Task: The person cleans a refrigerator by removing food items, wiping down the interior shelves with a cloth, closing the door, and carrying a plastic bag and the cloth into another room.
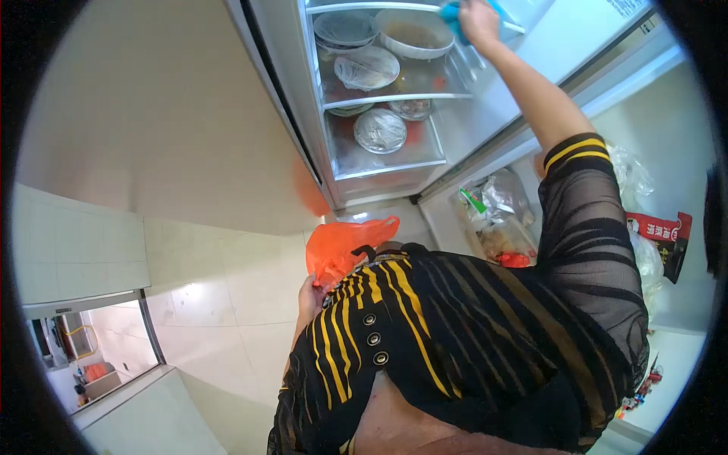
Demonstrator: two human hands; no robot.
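Note:
Up at the top edge of the view, my right hand [480, 24] is closed on a blue cloth [453, 15], by a shelf edge on the inner side of the open fridge door; the fingertips are partly cut off. Low at my waist, my left hand [308, 297] grips an orange-red plastic bag [345, 244], which hangs puffed out in front of me. What the bag contains cannot be seen. Inside the fridge [383, 168], covered dishes stand on the shelves, among them a wrapped bowl [367, 68], a large white bowl [416, 34] and a foil-topped bowl [381, 130].
To the left stands a large closed door panel [159, 114]. A door bin [444, 216] at the lower right holds bagged food [504, 201]. Further right are clear plastic bags [629, 174] and a red and black packet [667, 235]. Pale floor tiles [227, 303] lie below.

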